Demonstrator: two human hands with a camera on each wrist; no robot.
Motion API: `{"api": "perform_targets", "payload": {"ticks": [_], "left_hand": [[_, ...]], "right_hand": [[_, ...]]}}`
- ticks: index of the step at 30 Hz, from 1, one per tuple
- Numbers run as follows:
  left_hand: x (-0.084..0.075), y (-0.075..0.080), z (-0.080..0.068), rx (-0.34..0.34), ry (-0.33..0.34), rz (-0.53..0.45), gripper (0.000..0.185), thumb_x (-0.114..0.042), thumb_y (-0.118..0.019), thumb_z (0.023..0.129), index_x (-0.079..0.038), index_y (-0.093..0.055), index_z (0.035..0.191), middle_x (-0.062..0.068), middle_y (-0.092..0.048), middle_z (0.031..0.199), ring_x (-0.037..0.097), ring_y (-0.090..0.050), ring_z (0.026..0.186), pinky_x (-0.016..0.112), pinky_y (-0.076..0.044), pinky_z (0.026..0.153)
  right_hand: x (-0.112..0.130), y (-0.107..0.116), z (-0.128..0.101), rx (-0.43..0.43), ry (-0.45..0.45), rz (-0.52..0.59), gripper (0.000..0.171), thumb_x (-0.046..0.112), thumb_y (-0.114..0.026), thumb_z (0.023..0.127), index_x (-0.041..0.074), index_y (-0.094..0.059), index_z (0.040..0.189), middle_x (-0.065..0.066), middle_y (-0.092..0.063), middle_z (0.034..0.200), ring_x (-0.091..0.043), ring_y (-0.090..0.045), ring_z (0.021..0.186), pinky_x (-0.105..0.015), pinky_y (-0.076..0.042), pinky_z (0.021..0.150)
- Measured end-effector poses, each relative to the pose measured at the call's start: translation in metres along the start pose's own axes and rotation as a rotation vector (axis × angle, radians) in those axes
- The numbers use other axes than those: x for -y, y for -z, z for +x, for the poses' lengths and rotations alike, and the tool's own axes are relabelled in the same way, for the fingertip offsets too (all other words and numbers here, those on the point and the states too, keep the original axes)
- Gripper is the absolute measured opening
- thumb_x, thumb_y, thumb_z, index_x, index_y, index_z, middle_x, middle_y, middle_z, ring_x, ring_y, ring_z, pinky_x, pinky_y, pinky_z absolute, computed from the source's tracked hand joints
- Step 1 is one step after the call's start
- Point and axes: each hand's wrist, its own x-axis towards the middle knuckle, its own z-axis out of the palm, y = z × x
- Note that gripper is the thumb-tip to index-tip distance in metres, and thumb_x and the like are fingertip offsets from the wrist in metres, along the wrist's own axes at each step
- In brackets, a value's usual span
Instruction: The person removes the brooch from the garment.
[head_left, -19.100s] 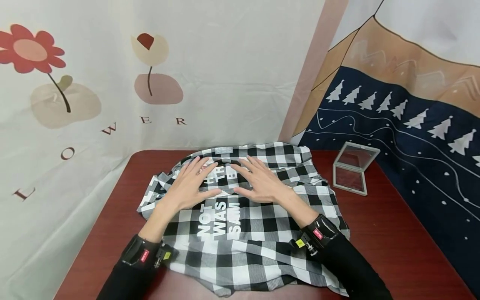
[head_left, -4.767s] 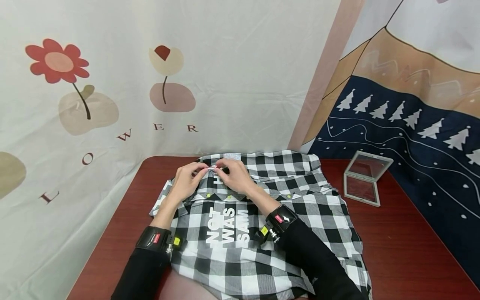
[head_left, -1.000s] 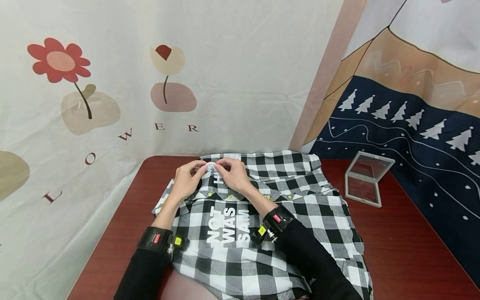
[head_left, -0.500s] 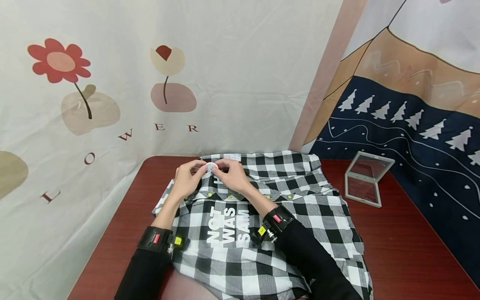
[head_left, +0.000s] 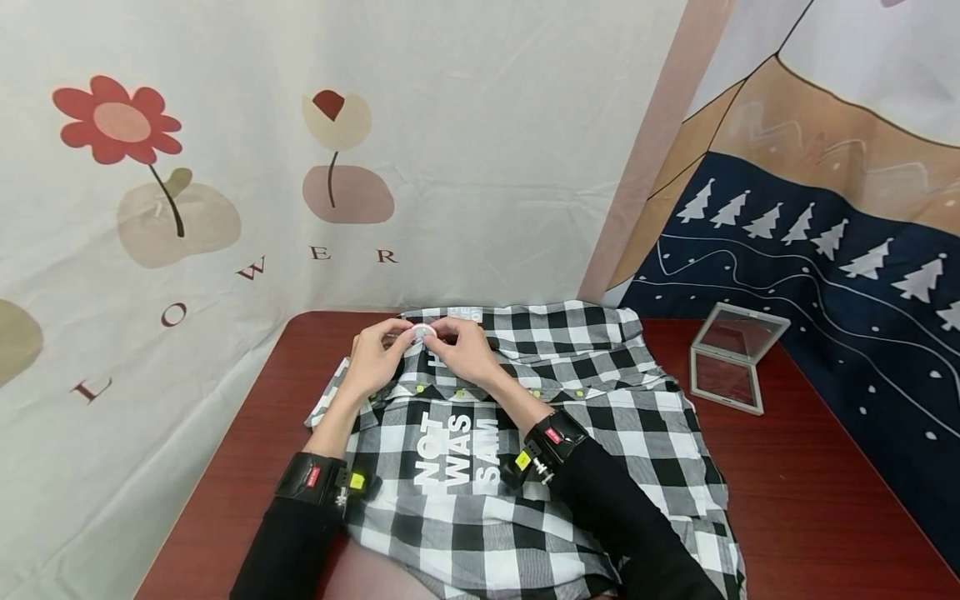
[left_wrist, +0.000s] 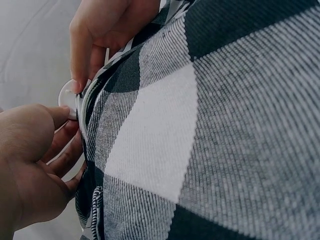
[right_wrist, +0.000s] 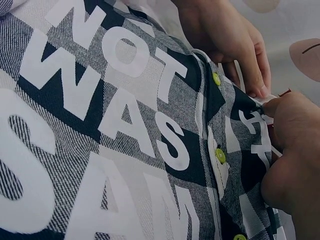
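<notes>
Both hands meet at 12 o'clock on the checked shirt (head_left: 525, 450): left hand (head_left: 372, 362) and right hand (head_left: 467, 354) each pinch the shirt's far edge with curled fingers around a small white round disc (head_left: 423, 334), a button or badge, can't tell which. A second ago the disc was mostly buried under fingertips, now its face shows between them, so it looks nearly seated on the cloth, fastening probably close to done. Shirt lies spread mid-surface (head_left: 795, 500), print side up with white letters, clear hinged case (head_left: 733, 358) well apart at 2 o'clock.
</notes>
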Motion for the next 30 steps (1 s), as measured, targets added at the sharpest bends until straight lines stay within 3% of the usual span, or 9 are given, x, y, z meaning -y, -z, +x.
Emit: {"api": "perform_targets", "payload": {"ticks": [9,13,19,30], "left_hand": [[0.0008,-0.0022,-0.0004,-0.003,0.006,-0.016,0.027,-0.022,-0.068,0.115,-0.004,-0.078,0.133,0.021,-0.082,0.125,0.039,-0.083,0.115,0.055,-0.066,0.101],[0.0015,-0.0029,-0.0014,-0.009,0.001,-0.021,0.027,-0.024,-0.069,0.116,-0.005,-0.079,0.132,0.02,-0.082,0.123,0.038,-0.083,0.114,0.049,-0.066,0.099],[0.0051,-0.0052,-0.002,-0.031,-0.007,-0.029,0.028,-0.028,-0.07,0.115,-0.007,-0.08,0.13,0.018,-0.084,0.122,0.036,-0.085,0.112,0.032,-0.062,0.091],[0.0041,-0.0066,-0.003,-0.051,-0.007,-0.035,0.028,-0.028,-0.07,0.115,-0.006,-0.08,0.129,0.018,-0.084,0.123,0.036,-0.085,0.112,0.025,-0.061,0.089]], "right_hand": [[0.0021,-0.0007,-0.0004,-0.017,-0.019,-0.013,0.02,0.019,-0.077,0.109,0.006,-0.084,0.122,-0.013,-0.086,0.112,-0.012,-0.073,0.091,-0.021,-0.055,0.077],[0.0028,-0.001,-0.0004,-0.028,-0.033,0.002,0.019,0.019,-0.078,0.108,0.007,-0.085,0.12,-0.012,-0.086,0.111,-0.01,-0.073,0.089,-0.021,-0.055,0.077],[0.0027,-0.0019,0.0004,-0.044,-0.053,0.018,0.019,0.02,-0.078,0.108,0.008,-0.086,0.119,-0.013,-0.086,0.108,-0.003,-0.068,0.083,-0.02,-0.054,0.074],[0.0033,-0.0014,0.0006,-0.055,-0.041,0.032,0.017,0.021,-0.078,0.107,0.008,-0.087,0.115,-0.012,-0.085,0.101,-0.005,-0.067,0.079,-0.021,-0.053,0.071]]}}
